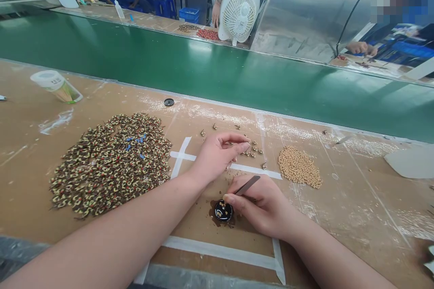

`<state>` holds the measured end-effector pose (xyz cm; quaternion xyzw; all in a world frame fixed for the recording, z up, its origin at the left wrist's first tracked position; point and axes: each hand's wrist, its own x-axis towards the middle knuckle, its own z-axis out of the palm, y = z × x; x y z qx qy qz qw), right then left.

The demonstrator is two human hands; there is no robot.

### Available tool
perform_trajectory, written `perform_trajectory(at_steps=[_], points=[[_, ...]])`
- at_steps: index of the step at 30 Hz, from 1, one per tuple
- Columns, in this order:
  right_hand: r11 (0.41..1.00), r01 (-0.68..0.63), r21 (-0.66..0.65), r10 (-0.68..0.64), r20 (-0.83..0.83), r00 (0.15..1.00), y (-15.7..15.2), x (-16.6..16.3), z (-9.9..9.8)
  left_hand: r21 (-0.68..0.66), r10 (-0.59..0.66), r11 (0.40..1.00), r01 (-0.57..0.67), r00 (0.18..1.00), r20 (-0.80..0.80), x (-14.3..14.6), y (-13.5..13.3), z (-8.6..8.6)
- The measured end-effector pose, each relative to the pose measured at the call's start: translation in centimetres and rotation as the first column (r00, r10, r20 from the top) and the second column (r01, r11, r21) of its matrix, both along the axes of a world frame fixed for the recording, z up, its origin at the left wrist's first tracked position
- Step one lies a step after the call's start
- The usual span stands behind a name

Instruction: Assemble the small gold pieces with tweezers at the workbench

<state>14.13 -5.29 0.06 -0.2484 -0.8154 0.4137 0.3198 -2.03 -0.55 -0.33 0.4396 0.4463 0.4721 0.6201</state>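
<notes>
Desk (30, 176) carried a big brown-and-cream parts heap (111, 162) and a smaller tan bead pile (299, 167). Left hand (217, 156) was curled, its hold unclear. Right hand (261, 203) pinched tweezers (247, 185), tips at the small black dish (223, 211) beside it. Loose pieces (252, 151) lay by the left fingertips. Judged best: wrist planted, tips low, dish undisturbed.

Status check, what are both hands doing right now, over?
Right hand grips tweezers, tip at small black dish. Left hand over loose pieces, grip unclear. Tan bead heap sits clear; nothing in the way.
</notes>
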Motion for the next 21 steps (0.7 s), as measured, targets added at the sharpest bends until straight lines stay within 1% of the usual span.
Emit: perform_trajectory(at_steps=[5, 10, 13, 15, 16, 18, 19, 21], points=[[1.0, -0.003, -0.015, 0.004, 0.01, 1.0, 0.0, 0.2, -0.1, 0.018, -0.014, 1.0, 0.014, 1.0, -0.017, 0.0, 0.0, -0.1], [1.0, 0.009, -0.011, -0.009, 0.008, 1.0, 0.1, 0.0, 0.1, 0.029, -0.013, 0.999, 0.013, 1.0, -0.001, -0.1, 0.1, -0.2], [1.0, -0.002, -0.029, 0.002, 0.013, 1.0, 0.0, 0.0, 0.3, 0.026, -0.013, 1.0, 0.012, 1.0, 0.004, -0.1, 0.1, -0.2], [0.998, 0.017, -0.053, -0.018, -0.011, 1.0, 0.0, 0.1, 0.6, 0.018, -0.008, 1.0, 0.008, 1.0, 0.008, -0.1, 0.1, -0.2], [0.996, 0.037, -0.076, -0.04, -0.037, 0.998, 0.0, 0.3, 0.7, 0.014, -0.006, 1.0, 0.006, 1.0, 0.008, -0.1, 0.1, -0.2], [0.98, 0.107, -0.17, -0.13, -0.127, 0.983, 0.4, 0.9, 0.8, 0.004, -0.008, 1.0, 0.008, 1.0, 0.002, -0.1, 0.1, 0.0], [0.96, 0.153, -0.234, -0.199, -0.186, 0.962, 0.7, 1.2, 0.8, -0.004, -0.012, 1.0, 0.012, 1.0, -0.003, 0.0, 0.1, 0.1], [0.896, 0.253, -0.366, -0.371, -0.3, 0.879, 1.6, 1.9, 0.7, -0.029, -0.03, 0.999, 0.029, 0.999, -0.027, 0.0, 0.0, 0.3]])
